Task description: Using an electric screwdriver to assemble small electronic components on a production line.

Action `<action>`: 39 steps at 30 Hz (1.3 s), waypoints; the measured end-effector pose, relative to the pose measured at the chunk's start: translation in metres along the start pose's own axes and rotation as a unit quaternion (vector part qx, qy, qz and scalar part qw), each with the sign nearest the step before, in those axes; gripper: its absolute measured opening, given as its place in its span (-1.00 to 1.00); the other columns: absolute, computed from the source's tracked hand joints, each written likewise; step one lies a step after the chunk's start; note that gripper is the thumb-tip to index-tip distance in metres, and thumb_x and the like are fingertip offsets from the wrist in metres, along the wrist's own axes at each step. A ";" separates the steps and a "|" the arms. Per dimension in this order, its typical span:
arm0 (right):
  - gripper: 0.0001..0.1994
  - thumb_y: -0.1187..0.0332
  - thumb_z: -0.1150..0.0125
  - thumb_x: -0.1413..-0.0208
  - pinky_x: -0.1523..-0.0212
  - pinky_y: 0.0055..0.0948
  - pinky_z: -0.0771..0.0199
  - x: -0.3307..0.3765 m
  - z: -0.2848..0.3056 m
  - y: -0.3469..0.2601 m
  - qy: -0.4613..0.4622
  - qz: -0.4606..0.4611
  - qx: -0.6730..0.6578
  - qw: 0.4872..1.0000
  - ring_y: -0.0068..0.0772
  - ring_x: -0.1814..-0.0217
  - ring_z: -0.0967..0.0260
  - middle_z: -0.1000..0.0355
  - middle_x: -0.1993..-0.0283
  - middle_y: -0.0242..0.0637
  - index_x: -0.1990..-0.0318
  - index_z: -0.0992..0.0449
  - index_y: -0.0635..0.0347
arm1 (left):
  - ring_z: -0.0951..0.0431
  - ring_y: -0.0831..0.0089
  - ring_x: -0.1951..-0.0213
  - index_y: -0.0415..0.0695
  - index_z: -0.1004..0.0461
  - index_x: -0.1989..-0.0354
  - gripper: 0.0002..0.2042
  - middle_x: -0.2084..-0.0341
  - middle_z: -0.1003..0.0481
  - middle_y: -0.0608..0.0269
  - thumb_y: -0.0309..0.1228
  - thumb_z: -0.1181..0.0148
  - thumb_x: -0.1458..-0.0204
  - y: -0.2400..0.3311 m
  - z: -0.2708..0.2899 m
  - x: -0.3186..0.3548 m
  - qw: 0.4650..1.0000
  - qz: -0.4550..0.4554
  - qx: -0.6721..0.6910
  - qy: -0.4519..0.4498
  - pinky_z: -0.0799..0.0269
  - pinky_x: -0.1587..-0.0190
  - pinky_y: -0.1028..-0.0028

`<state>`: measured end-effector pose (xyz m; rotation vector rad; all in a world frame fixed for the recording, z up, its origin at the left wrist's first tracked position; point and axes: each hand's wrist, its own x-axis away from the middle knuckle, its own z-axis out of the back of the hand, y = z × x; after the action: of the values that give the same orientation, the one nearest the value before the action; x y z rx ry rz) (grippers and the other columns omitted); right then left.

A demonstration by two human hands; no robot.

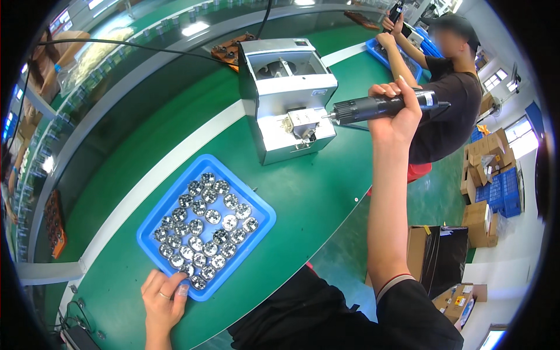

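My right hand (396,114) is wrapped round a black electric screwdriver (364,109), held level with its bit pointing left. The bit's tip is at the front outlet of a silver-grey screw feeder (289,87); whether it touches a screw there is too small to tell. At the near-left corner of a blue plastic tray (265,213), my left hand (163,300) has its fingers curled, with index finger and thumb close together over the rim. Many round, shiny metal parts (196,226) lie in the tray. Whatever is between the left fingertips is hidden.
The green worktable (309,204) curves along a white-edged conveyor line (169,154). Orange trays of parts (55,224) stand beyond it. A co-worker in dark clothes (446,99) sits at the far right with another blue tray (382,55). Cartons (487,157) are stacked on the right.
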<state>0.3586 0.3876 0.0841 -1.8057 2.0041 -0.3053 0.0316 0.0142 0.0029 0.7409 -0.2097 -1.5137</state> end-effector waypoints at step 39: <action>-0.91 0.58 -0.19 -0.09 0.23 -0.39 -0.36 0.003 0.003 -0.001 0.020 0.017 -0.004 1.000 -0.48 0.46 -0.24 -0.25 0.49 -0.39 0.31 -0.39 0.27 | -0.34 0.26 0.52 -0.20 -0.57 0.29 -0.85 0.59 -0.38 0.19 -0.53 -0.25 0.08 -0.001 0.002 0.001 1.000 -0.004 -0.010 -0.007 -0.26 0.46 0.32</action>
<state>0.3609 0.3852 0.0812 -1.7820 2.0633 -0.3275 0.0300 0.0126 0.0033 0.7156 -0.2024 -1.5277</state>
